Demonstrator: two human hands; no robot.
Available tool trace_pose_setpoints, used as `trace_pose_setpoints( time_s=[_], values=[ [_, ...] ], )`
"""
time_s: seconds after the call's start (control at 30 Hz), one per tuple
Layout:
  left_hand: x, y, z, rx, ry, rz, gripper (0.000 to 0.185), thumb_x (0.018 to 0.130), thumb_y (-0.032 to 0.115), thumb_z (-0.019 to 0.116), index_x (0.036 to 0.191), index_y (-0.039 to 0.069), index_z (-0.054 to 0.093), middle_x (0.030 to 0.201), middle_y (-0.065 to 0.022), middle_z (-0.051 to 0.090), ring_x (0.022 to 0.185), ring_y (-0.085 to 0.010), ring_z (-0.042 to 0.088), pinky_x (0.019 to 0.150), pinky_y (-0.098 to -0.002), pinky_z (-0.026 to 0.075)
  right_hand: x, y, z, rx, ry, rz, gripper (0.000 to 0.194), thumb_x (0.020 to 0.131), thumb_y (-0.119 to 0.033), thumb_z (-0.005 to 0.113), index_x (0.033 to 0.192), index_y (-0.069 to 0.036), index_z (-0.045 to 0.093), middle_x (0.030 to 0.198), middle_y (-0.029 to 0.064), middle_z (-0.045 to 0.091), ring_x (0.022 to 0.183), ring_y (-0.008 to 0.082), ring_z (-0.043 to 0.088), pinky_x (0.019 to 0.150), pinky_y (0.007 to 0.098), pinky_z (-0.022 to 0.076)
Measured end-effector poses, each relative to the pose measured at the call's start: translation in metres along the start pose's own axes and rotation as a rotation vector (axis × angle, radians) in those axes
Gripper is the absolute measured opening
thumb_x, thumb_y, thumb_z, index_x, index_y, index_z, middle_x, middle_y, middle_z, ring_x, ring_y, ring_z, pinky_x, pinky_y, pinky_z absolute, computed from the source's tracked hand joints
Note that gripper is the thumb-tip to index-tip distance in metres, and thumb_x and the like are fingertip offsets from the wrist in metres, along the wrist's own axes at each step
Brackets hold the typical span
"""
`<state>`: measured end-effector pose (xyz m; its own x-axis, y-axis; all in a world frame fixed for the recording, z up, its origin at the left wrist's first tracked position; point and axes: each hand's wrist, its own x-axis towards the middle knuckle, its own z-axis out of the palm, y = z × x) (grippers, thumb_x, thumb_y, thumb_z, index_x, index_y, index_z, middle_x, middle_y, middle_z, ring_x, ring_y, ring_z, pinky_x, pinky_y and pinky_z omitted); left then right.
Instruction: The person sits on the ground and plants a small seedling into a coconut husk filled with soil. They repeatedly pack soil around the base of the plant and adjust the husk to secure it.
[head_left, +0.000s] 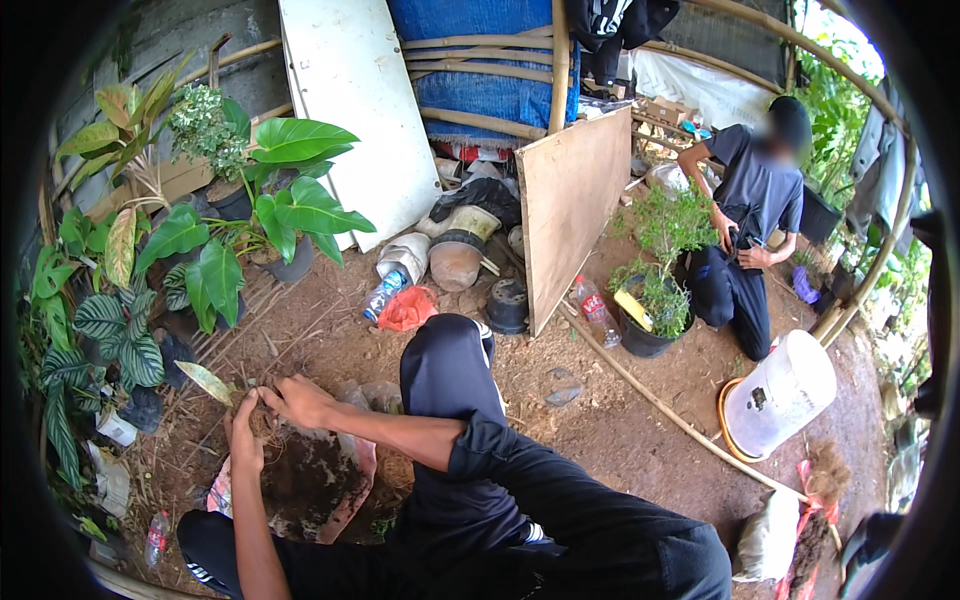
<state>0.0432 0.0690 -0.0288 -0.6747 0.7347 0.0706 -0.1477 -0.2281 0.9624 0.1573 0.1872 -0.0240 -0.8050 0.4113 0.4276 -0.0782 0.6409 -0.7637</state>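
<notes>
Both hands meet over an open sack (364, 480) of dark soil (307, 480). My left hand (244, 439) grips a brown fibrous clump (264, 427), with loose strands hanging below it. The fingers of my right hand (306, 403) pinch the same clump from the other side, thumb near the left fingertips. A pale yellow-green leaf (206, 383) sticks out just beyond the left fingertips; whether its stem runs into the clump is hidden by the fingers. More brown fibre (395, 471) lies beside the sack, next to my leg.
Potted leafy plants (217, 277) crowd the left side. Ahead are stacked pots (456, 259), an orange-red plastic bag (409, 307) and a leaning plywood board (574, 217). A co-worker (750, 210) kneels at right behind a potted shrub (660, 300). A white bucket (780, 394) lies tilted near a bamboo pole (660, 409).
</notes>
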Motion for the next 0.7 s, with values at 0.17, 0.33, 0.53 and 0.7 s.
trace_pose_setpoints(
  time_s=[0.17, 0.33, 0.53, 0.7],
  values=[
    [0.0, -0.001, 0.0, 0.073, -0.029, -0.011, 0.019, 0.092, 0.026, 0.063, 0.098, 0.008, 0.066, 0.082, -0.0009, 0.067, 0.07, -0.0122, 0.064, 0.058, -0.0285, 0.05, -0.002, 0.001, -0.004, -0.005, -0.04, 0.039, 0.049, 0.101, -0.034, 0.043, 0.08, 0.005, 0.063, 0.07, 0.0292, 0.061, 0.078, 0.0469, 0.063, 0.074, 0.0513, 0.0501],
    [-0.002, -0.001, 0.004, 0.045, 0.005, -0.025, 0.02, 0.089, 0.025, 0.067, 0.097, 0.006, 0.065, 0.08, -0.0031, 0.066, 0.065, -0.0146, 0.063, 0.054, -0.0298, 0.048, -0.001, 0.007, -0.001, -0.05, -0.049, 0.024, 0.049, 0.099, -0.035, 0.043, 0.081, 0.006, 0.063, 0.067, 0.024, 0.064, 0.076, 0.0431, 0.066, 0.074, 0.0489, 0.0529],
    [-0.004, 0.0, 0.006, 0.017, -0.007, -0.003, 0.02, 0.089, 0.023, 0.067, 0.096, 0.004, 0.064, 0.079, -0.0041, 0.065, 0.063, -0.0155, 0.062, 0.055, -0.0306, 0.047, 0.0, 0.01, 0.002, -0.074, -0.045, 0.041, 0.052, 0.099, -0.037, 0.043, 0.079, 0.008, 0.062, 0.068, 0.0282, 0.062, 0.078, 0.0462, 0.064, 0.076, 0.0512, 0.0519],
    [-0.003, -0.001, 0.003, 0.03, -0.034, -0.006, 0.019, 0.09, 0.023, 0.065, 0.096, 0.005, 0.064, 0.081, -0.0032, 0.065, 0.066, -0.0146, 0.062, 0.057, -0.0303, 0.048, -0.002, 0.004, -0.002, -0.077, -0.039, 0.043, 0.052, 0.1, -0.037, 0.043, 0.077, 0.006, 0.063, 0.067, 0.025, 0.063, 0.076, 0.0443, 0.065, 0.075, 0.0497, 0.0523]
  ],
)
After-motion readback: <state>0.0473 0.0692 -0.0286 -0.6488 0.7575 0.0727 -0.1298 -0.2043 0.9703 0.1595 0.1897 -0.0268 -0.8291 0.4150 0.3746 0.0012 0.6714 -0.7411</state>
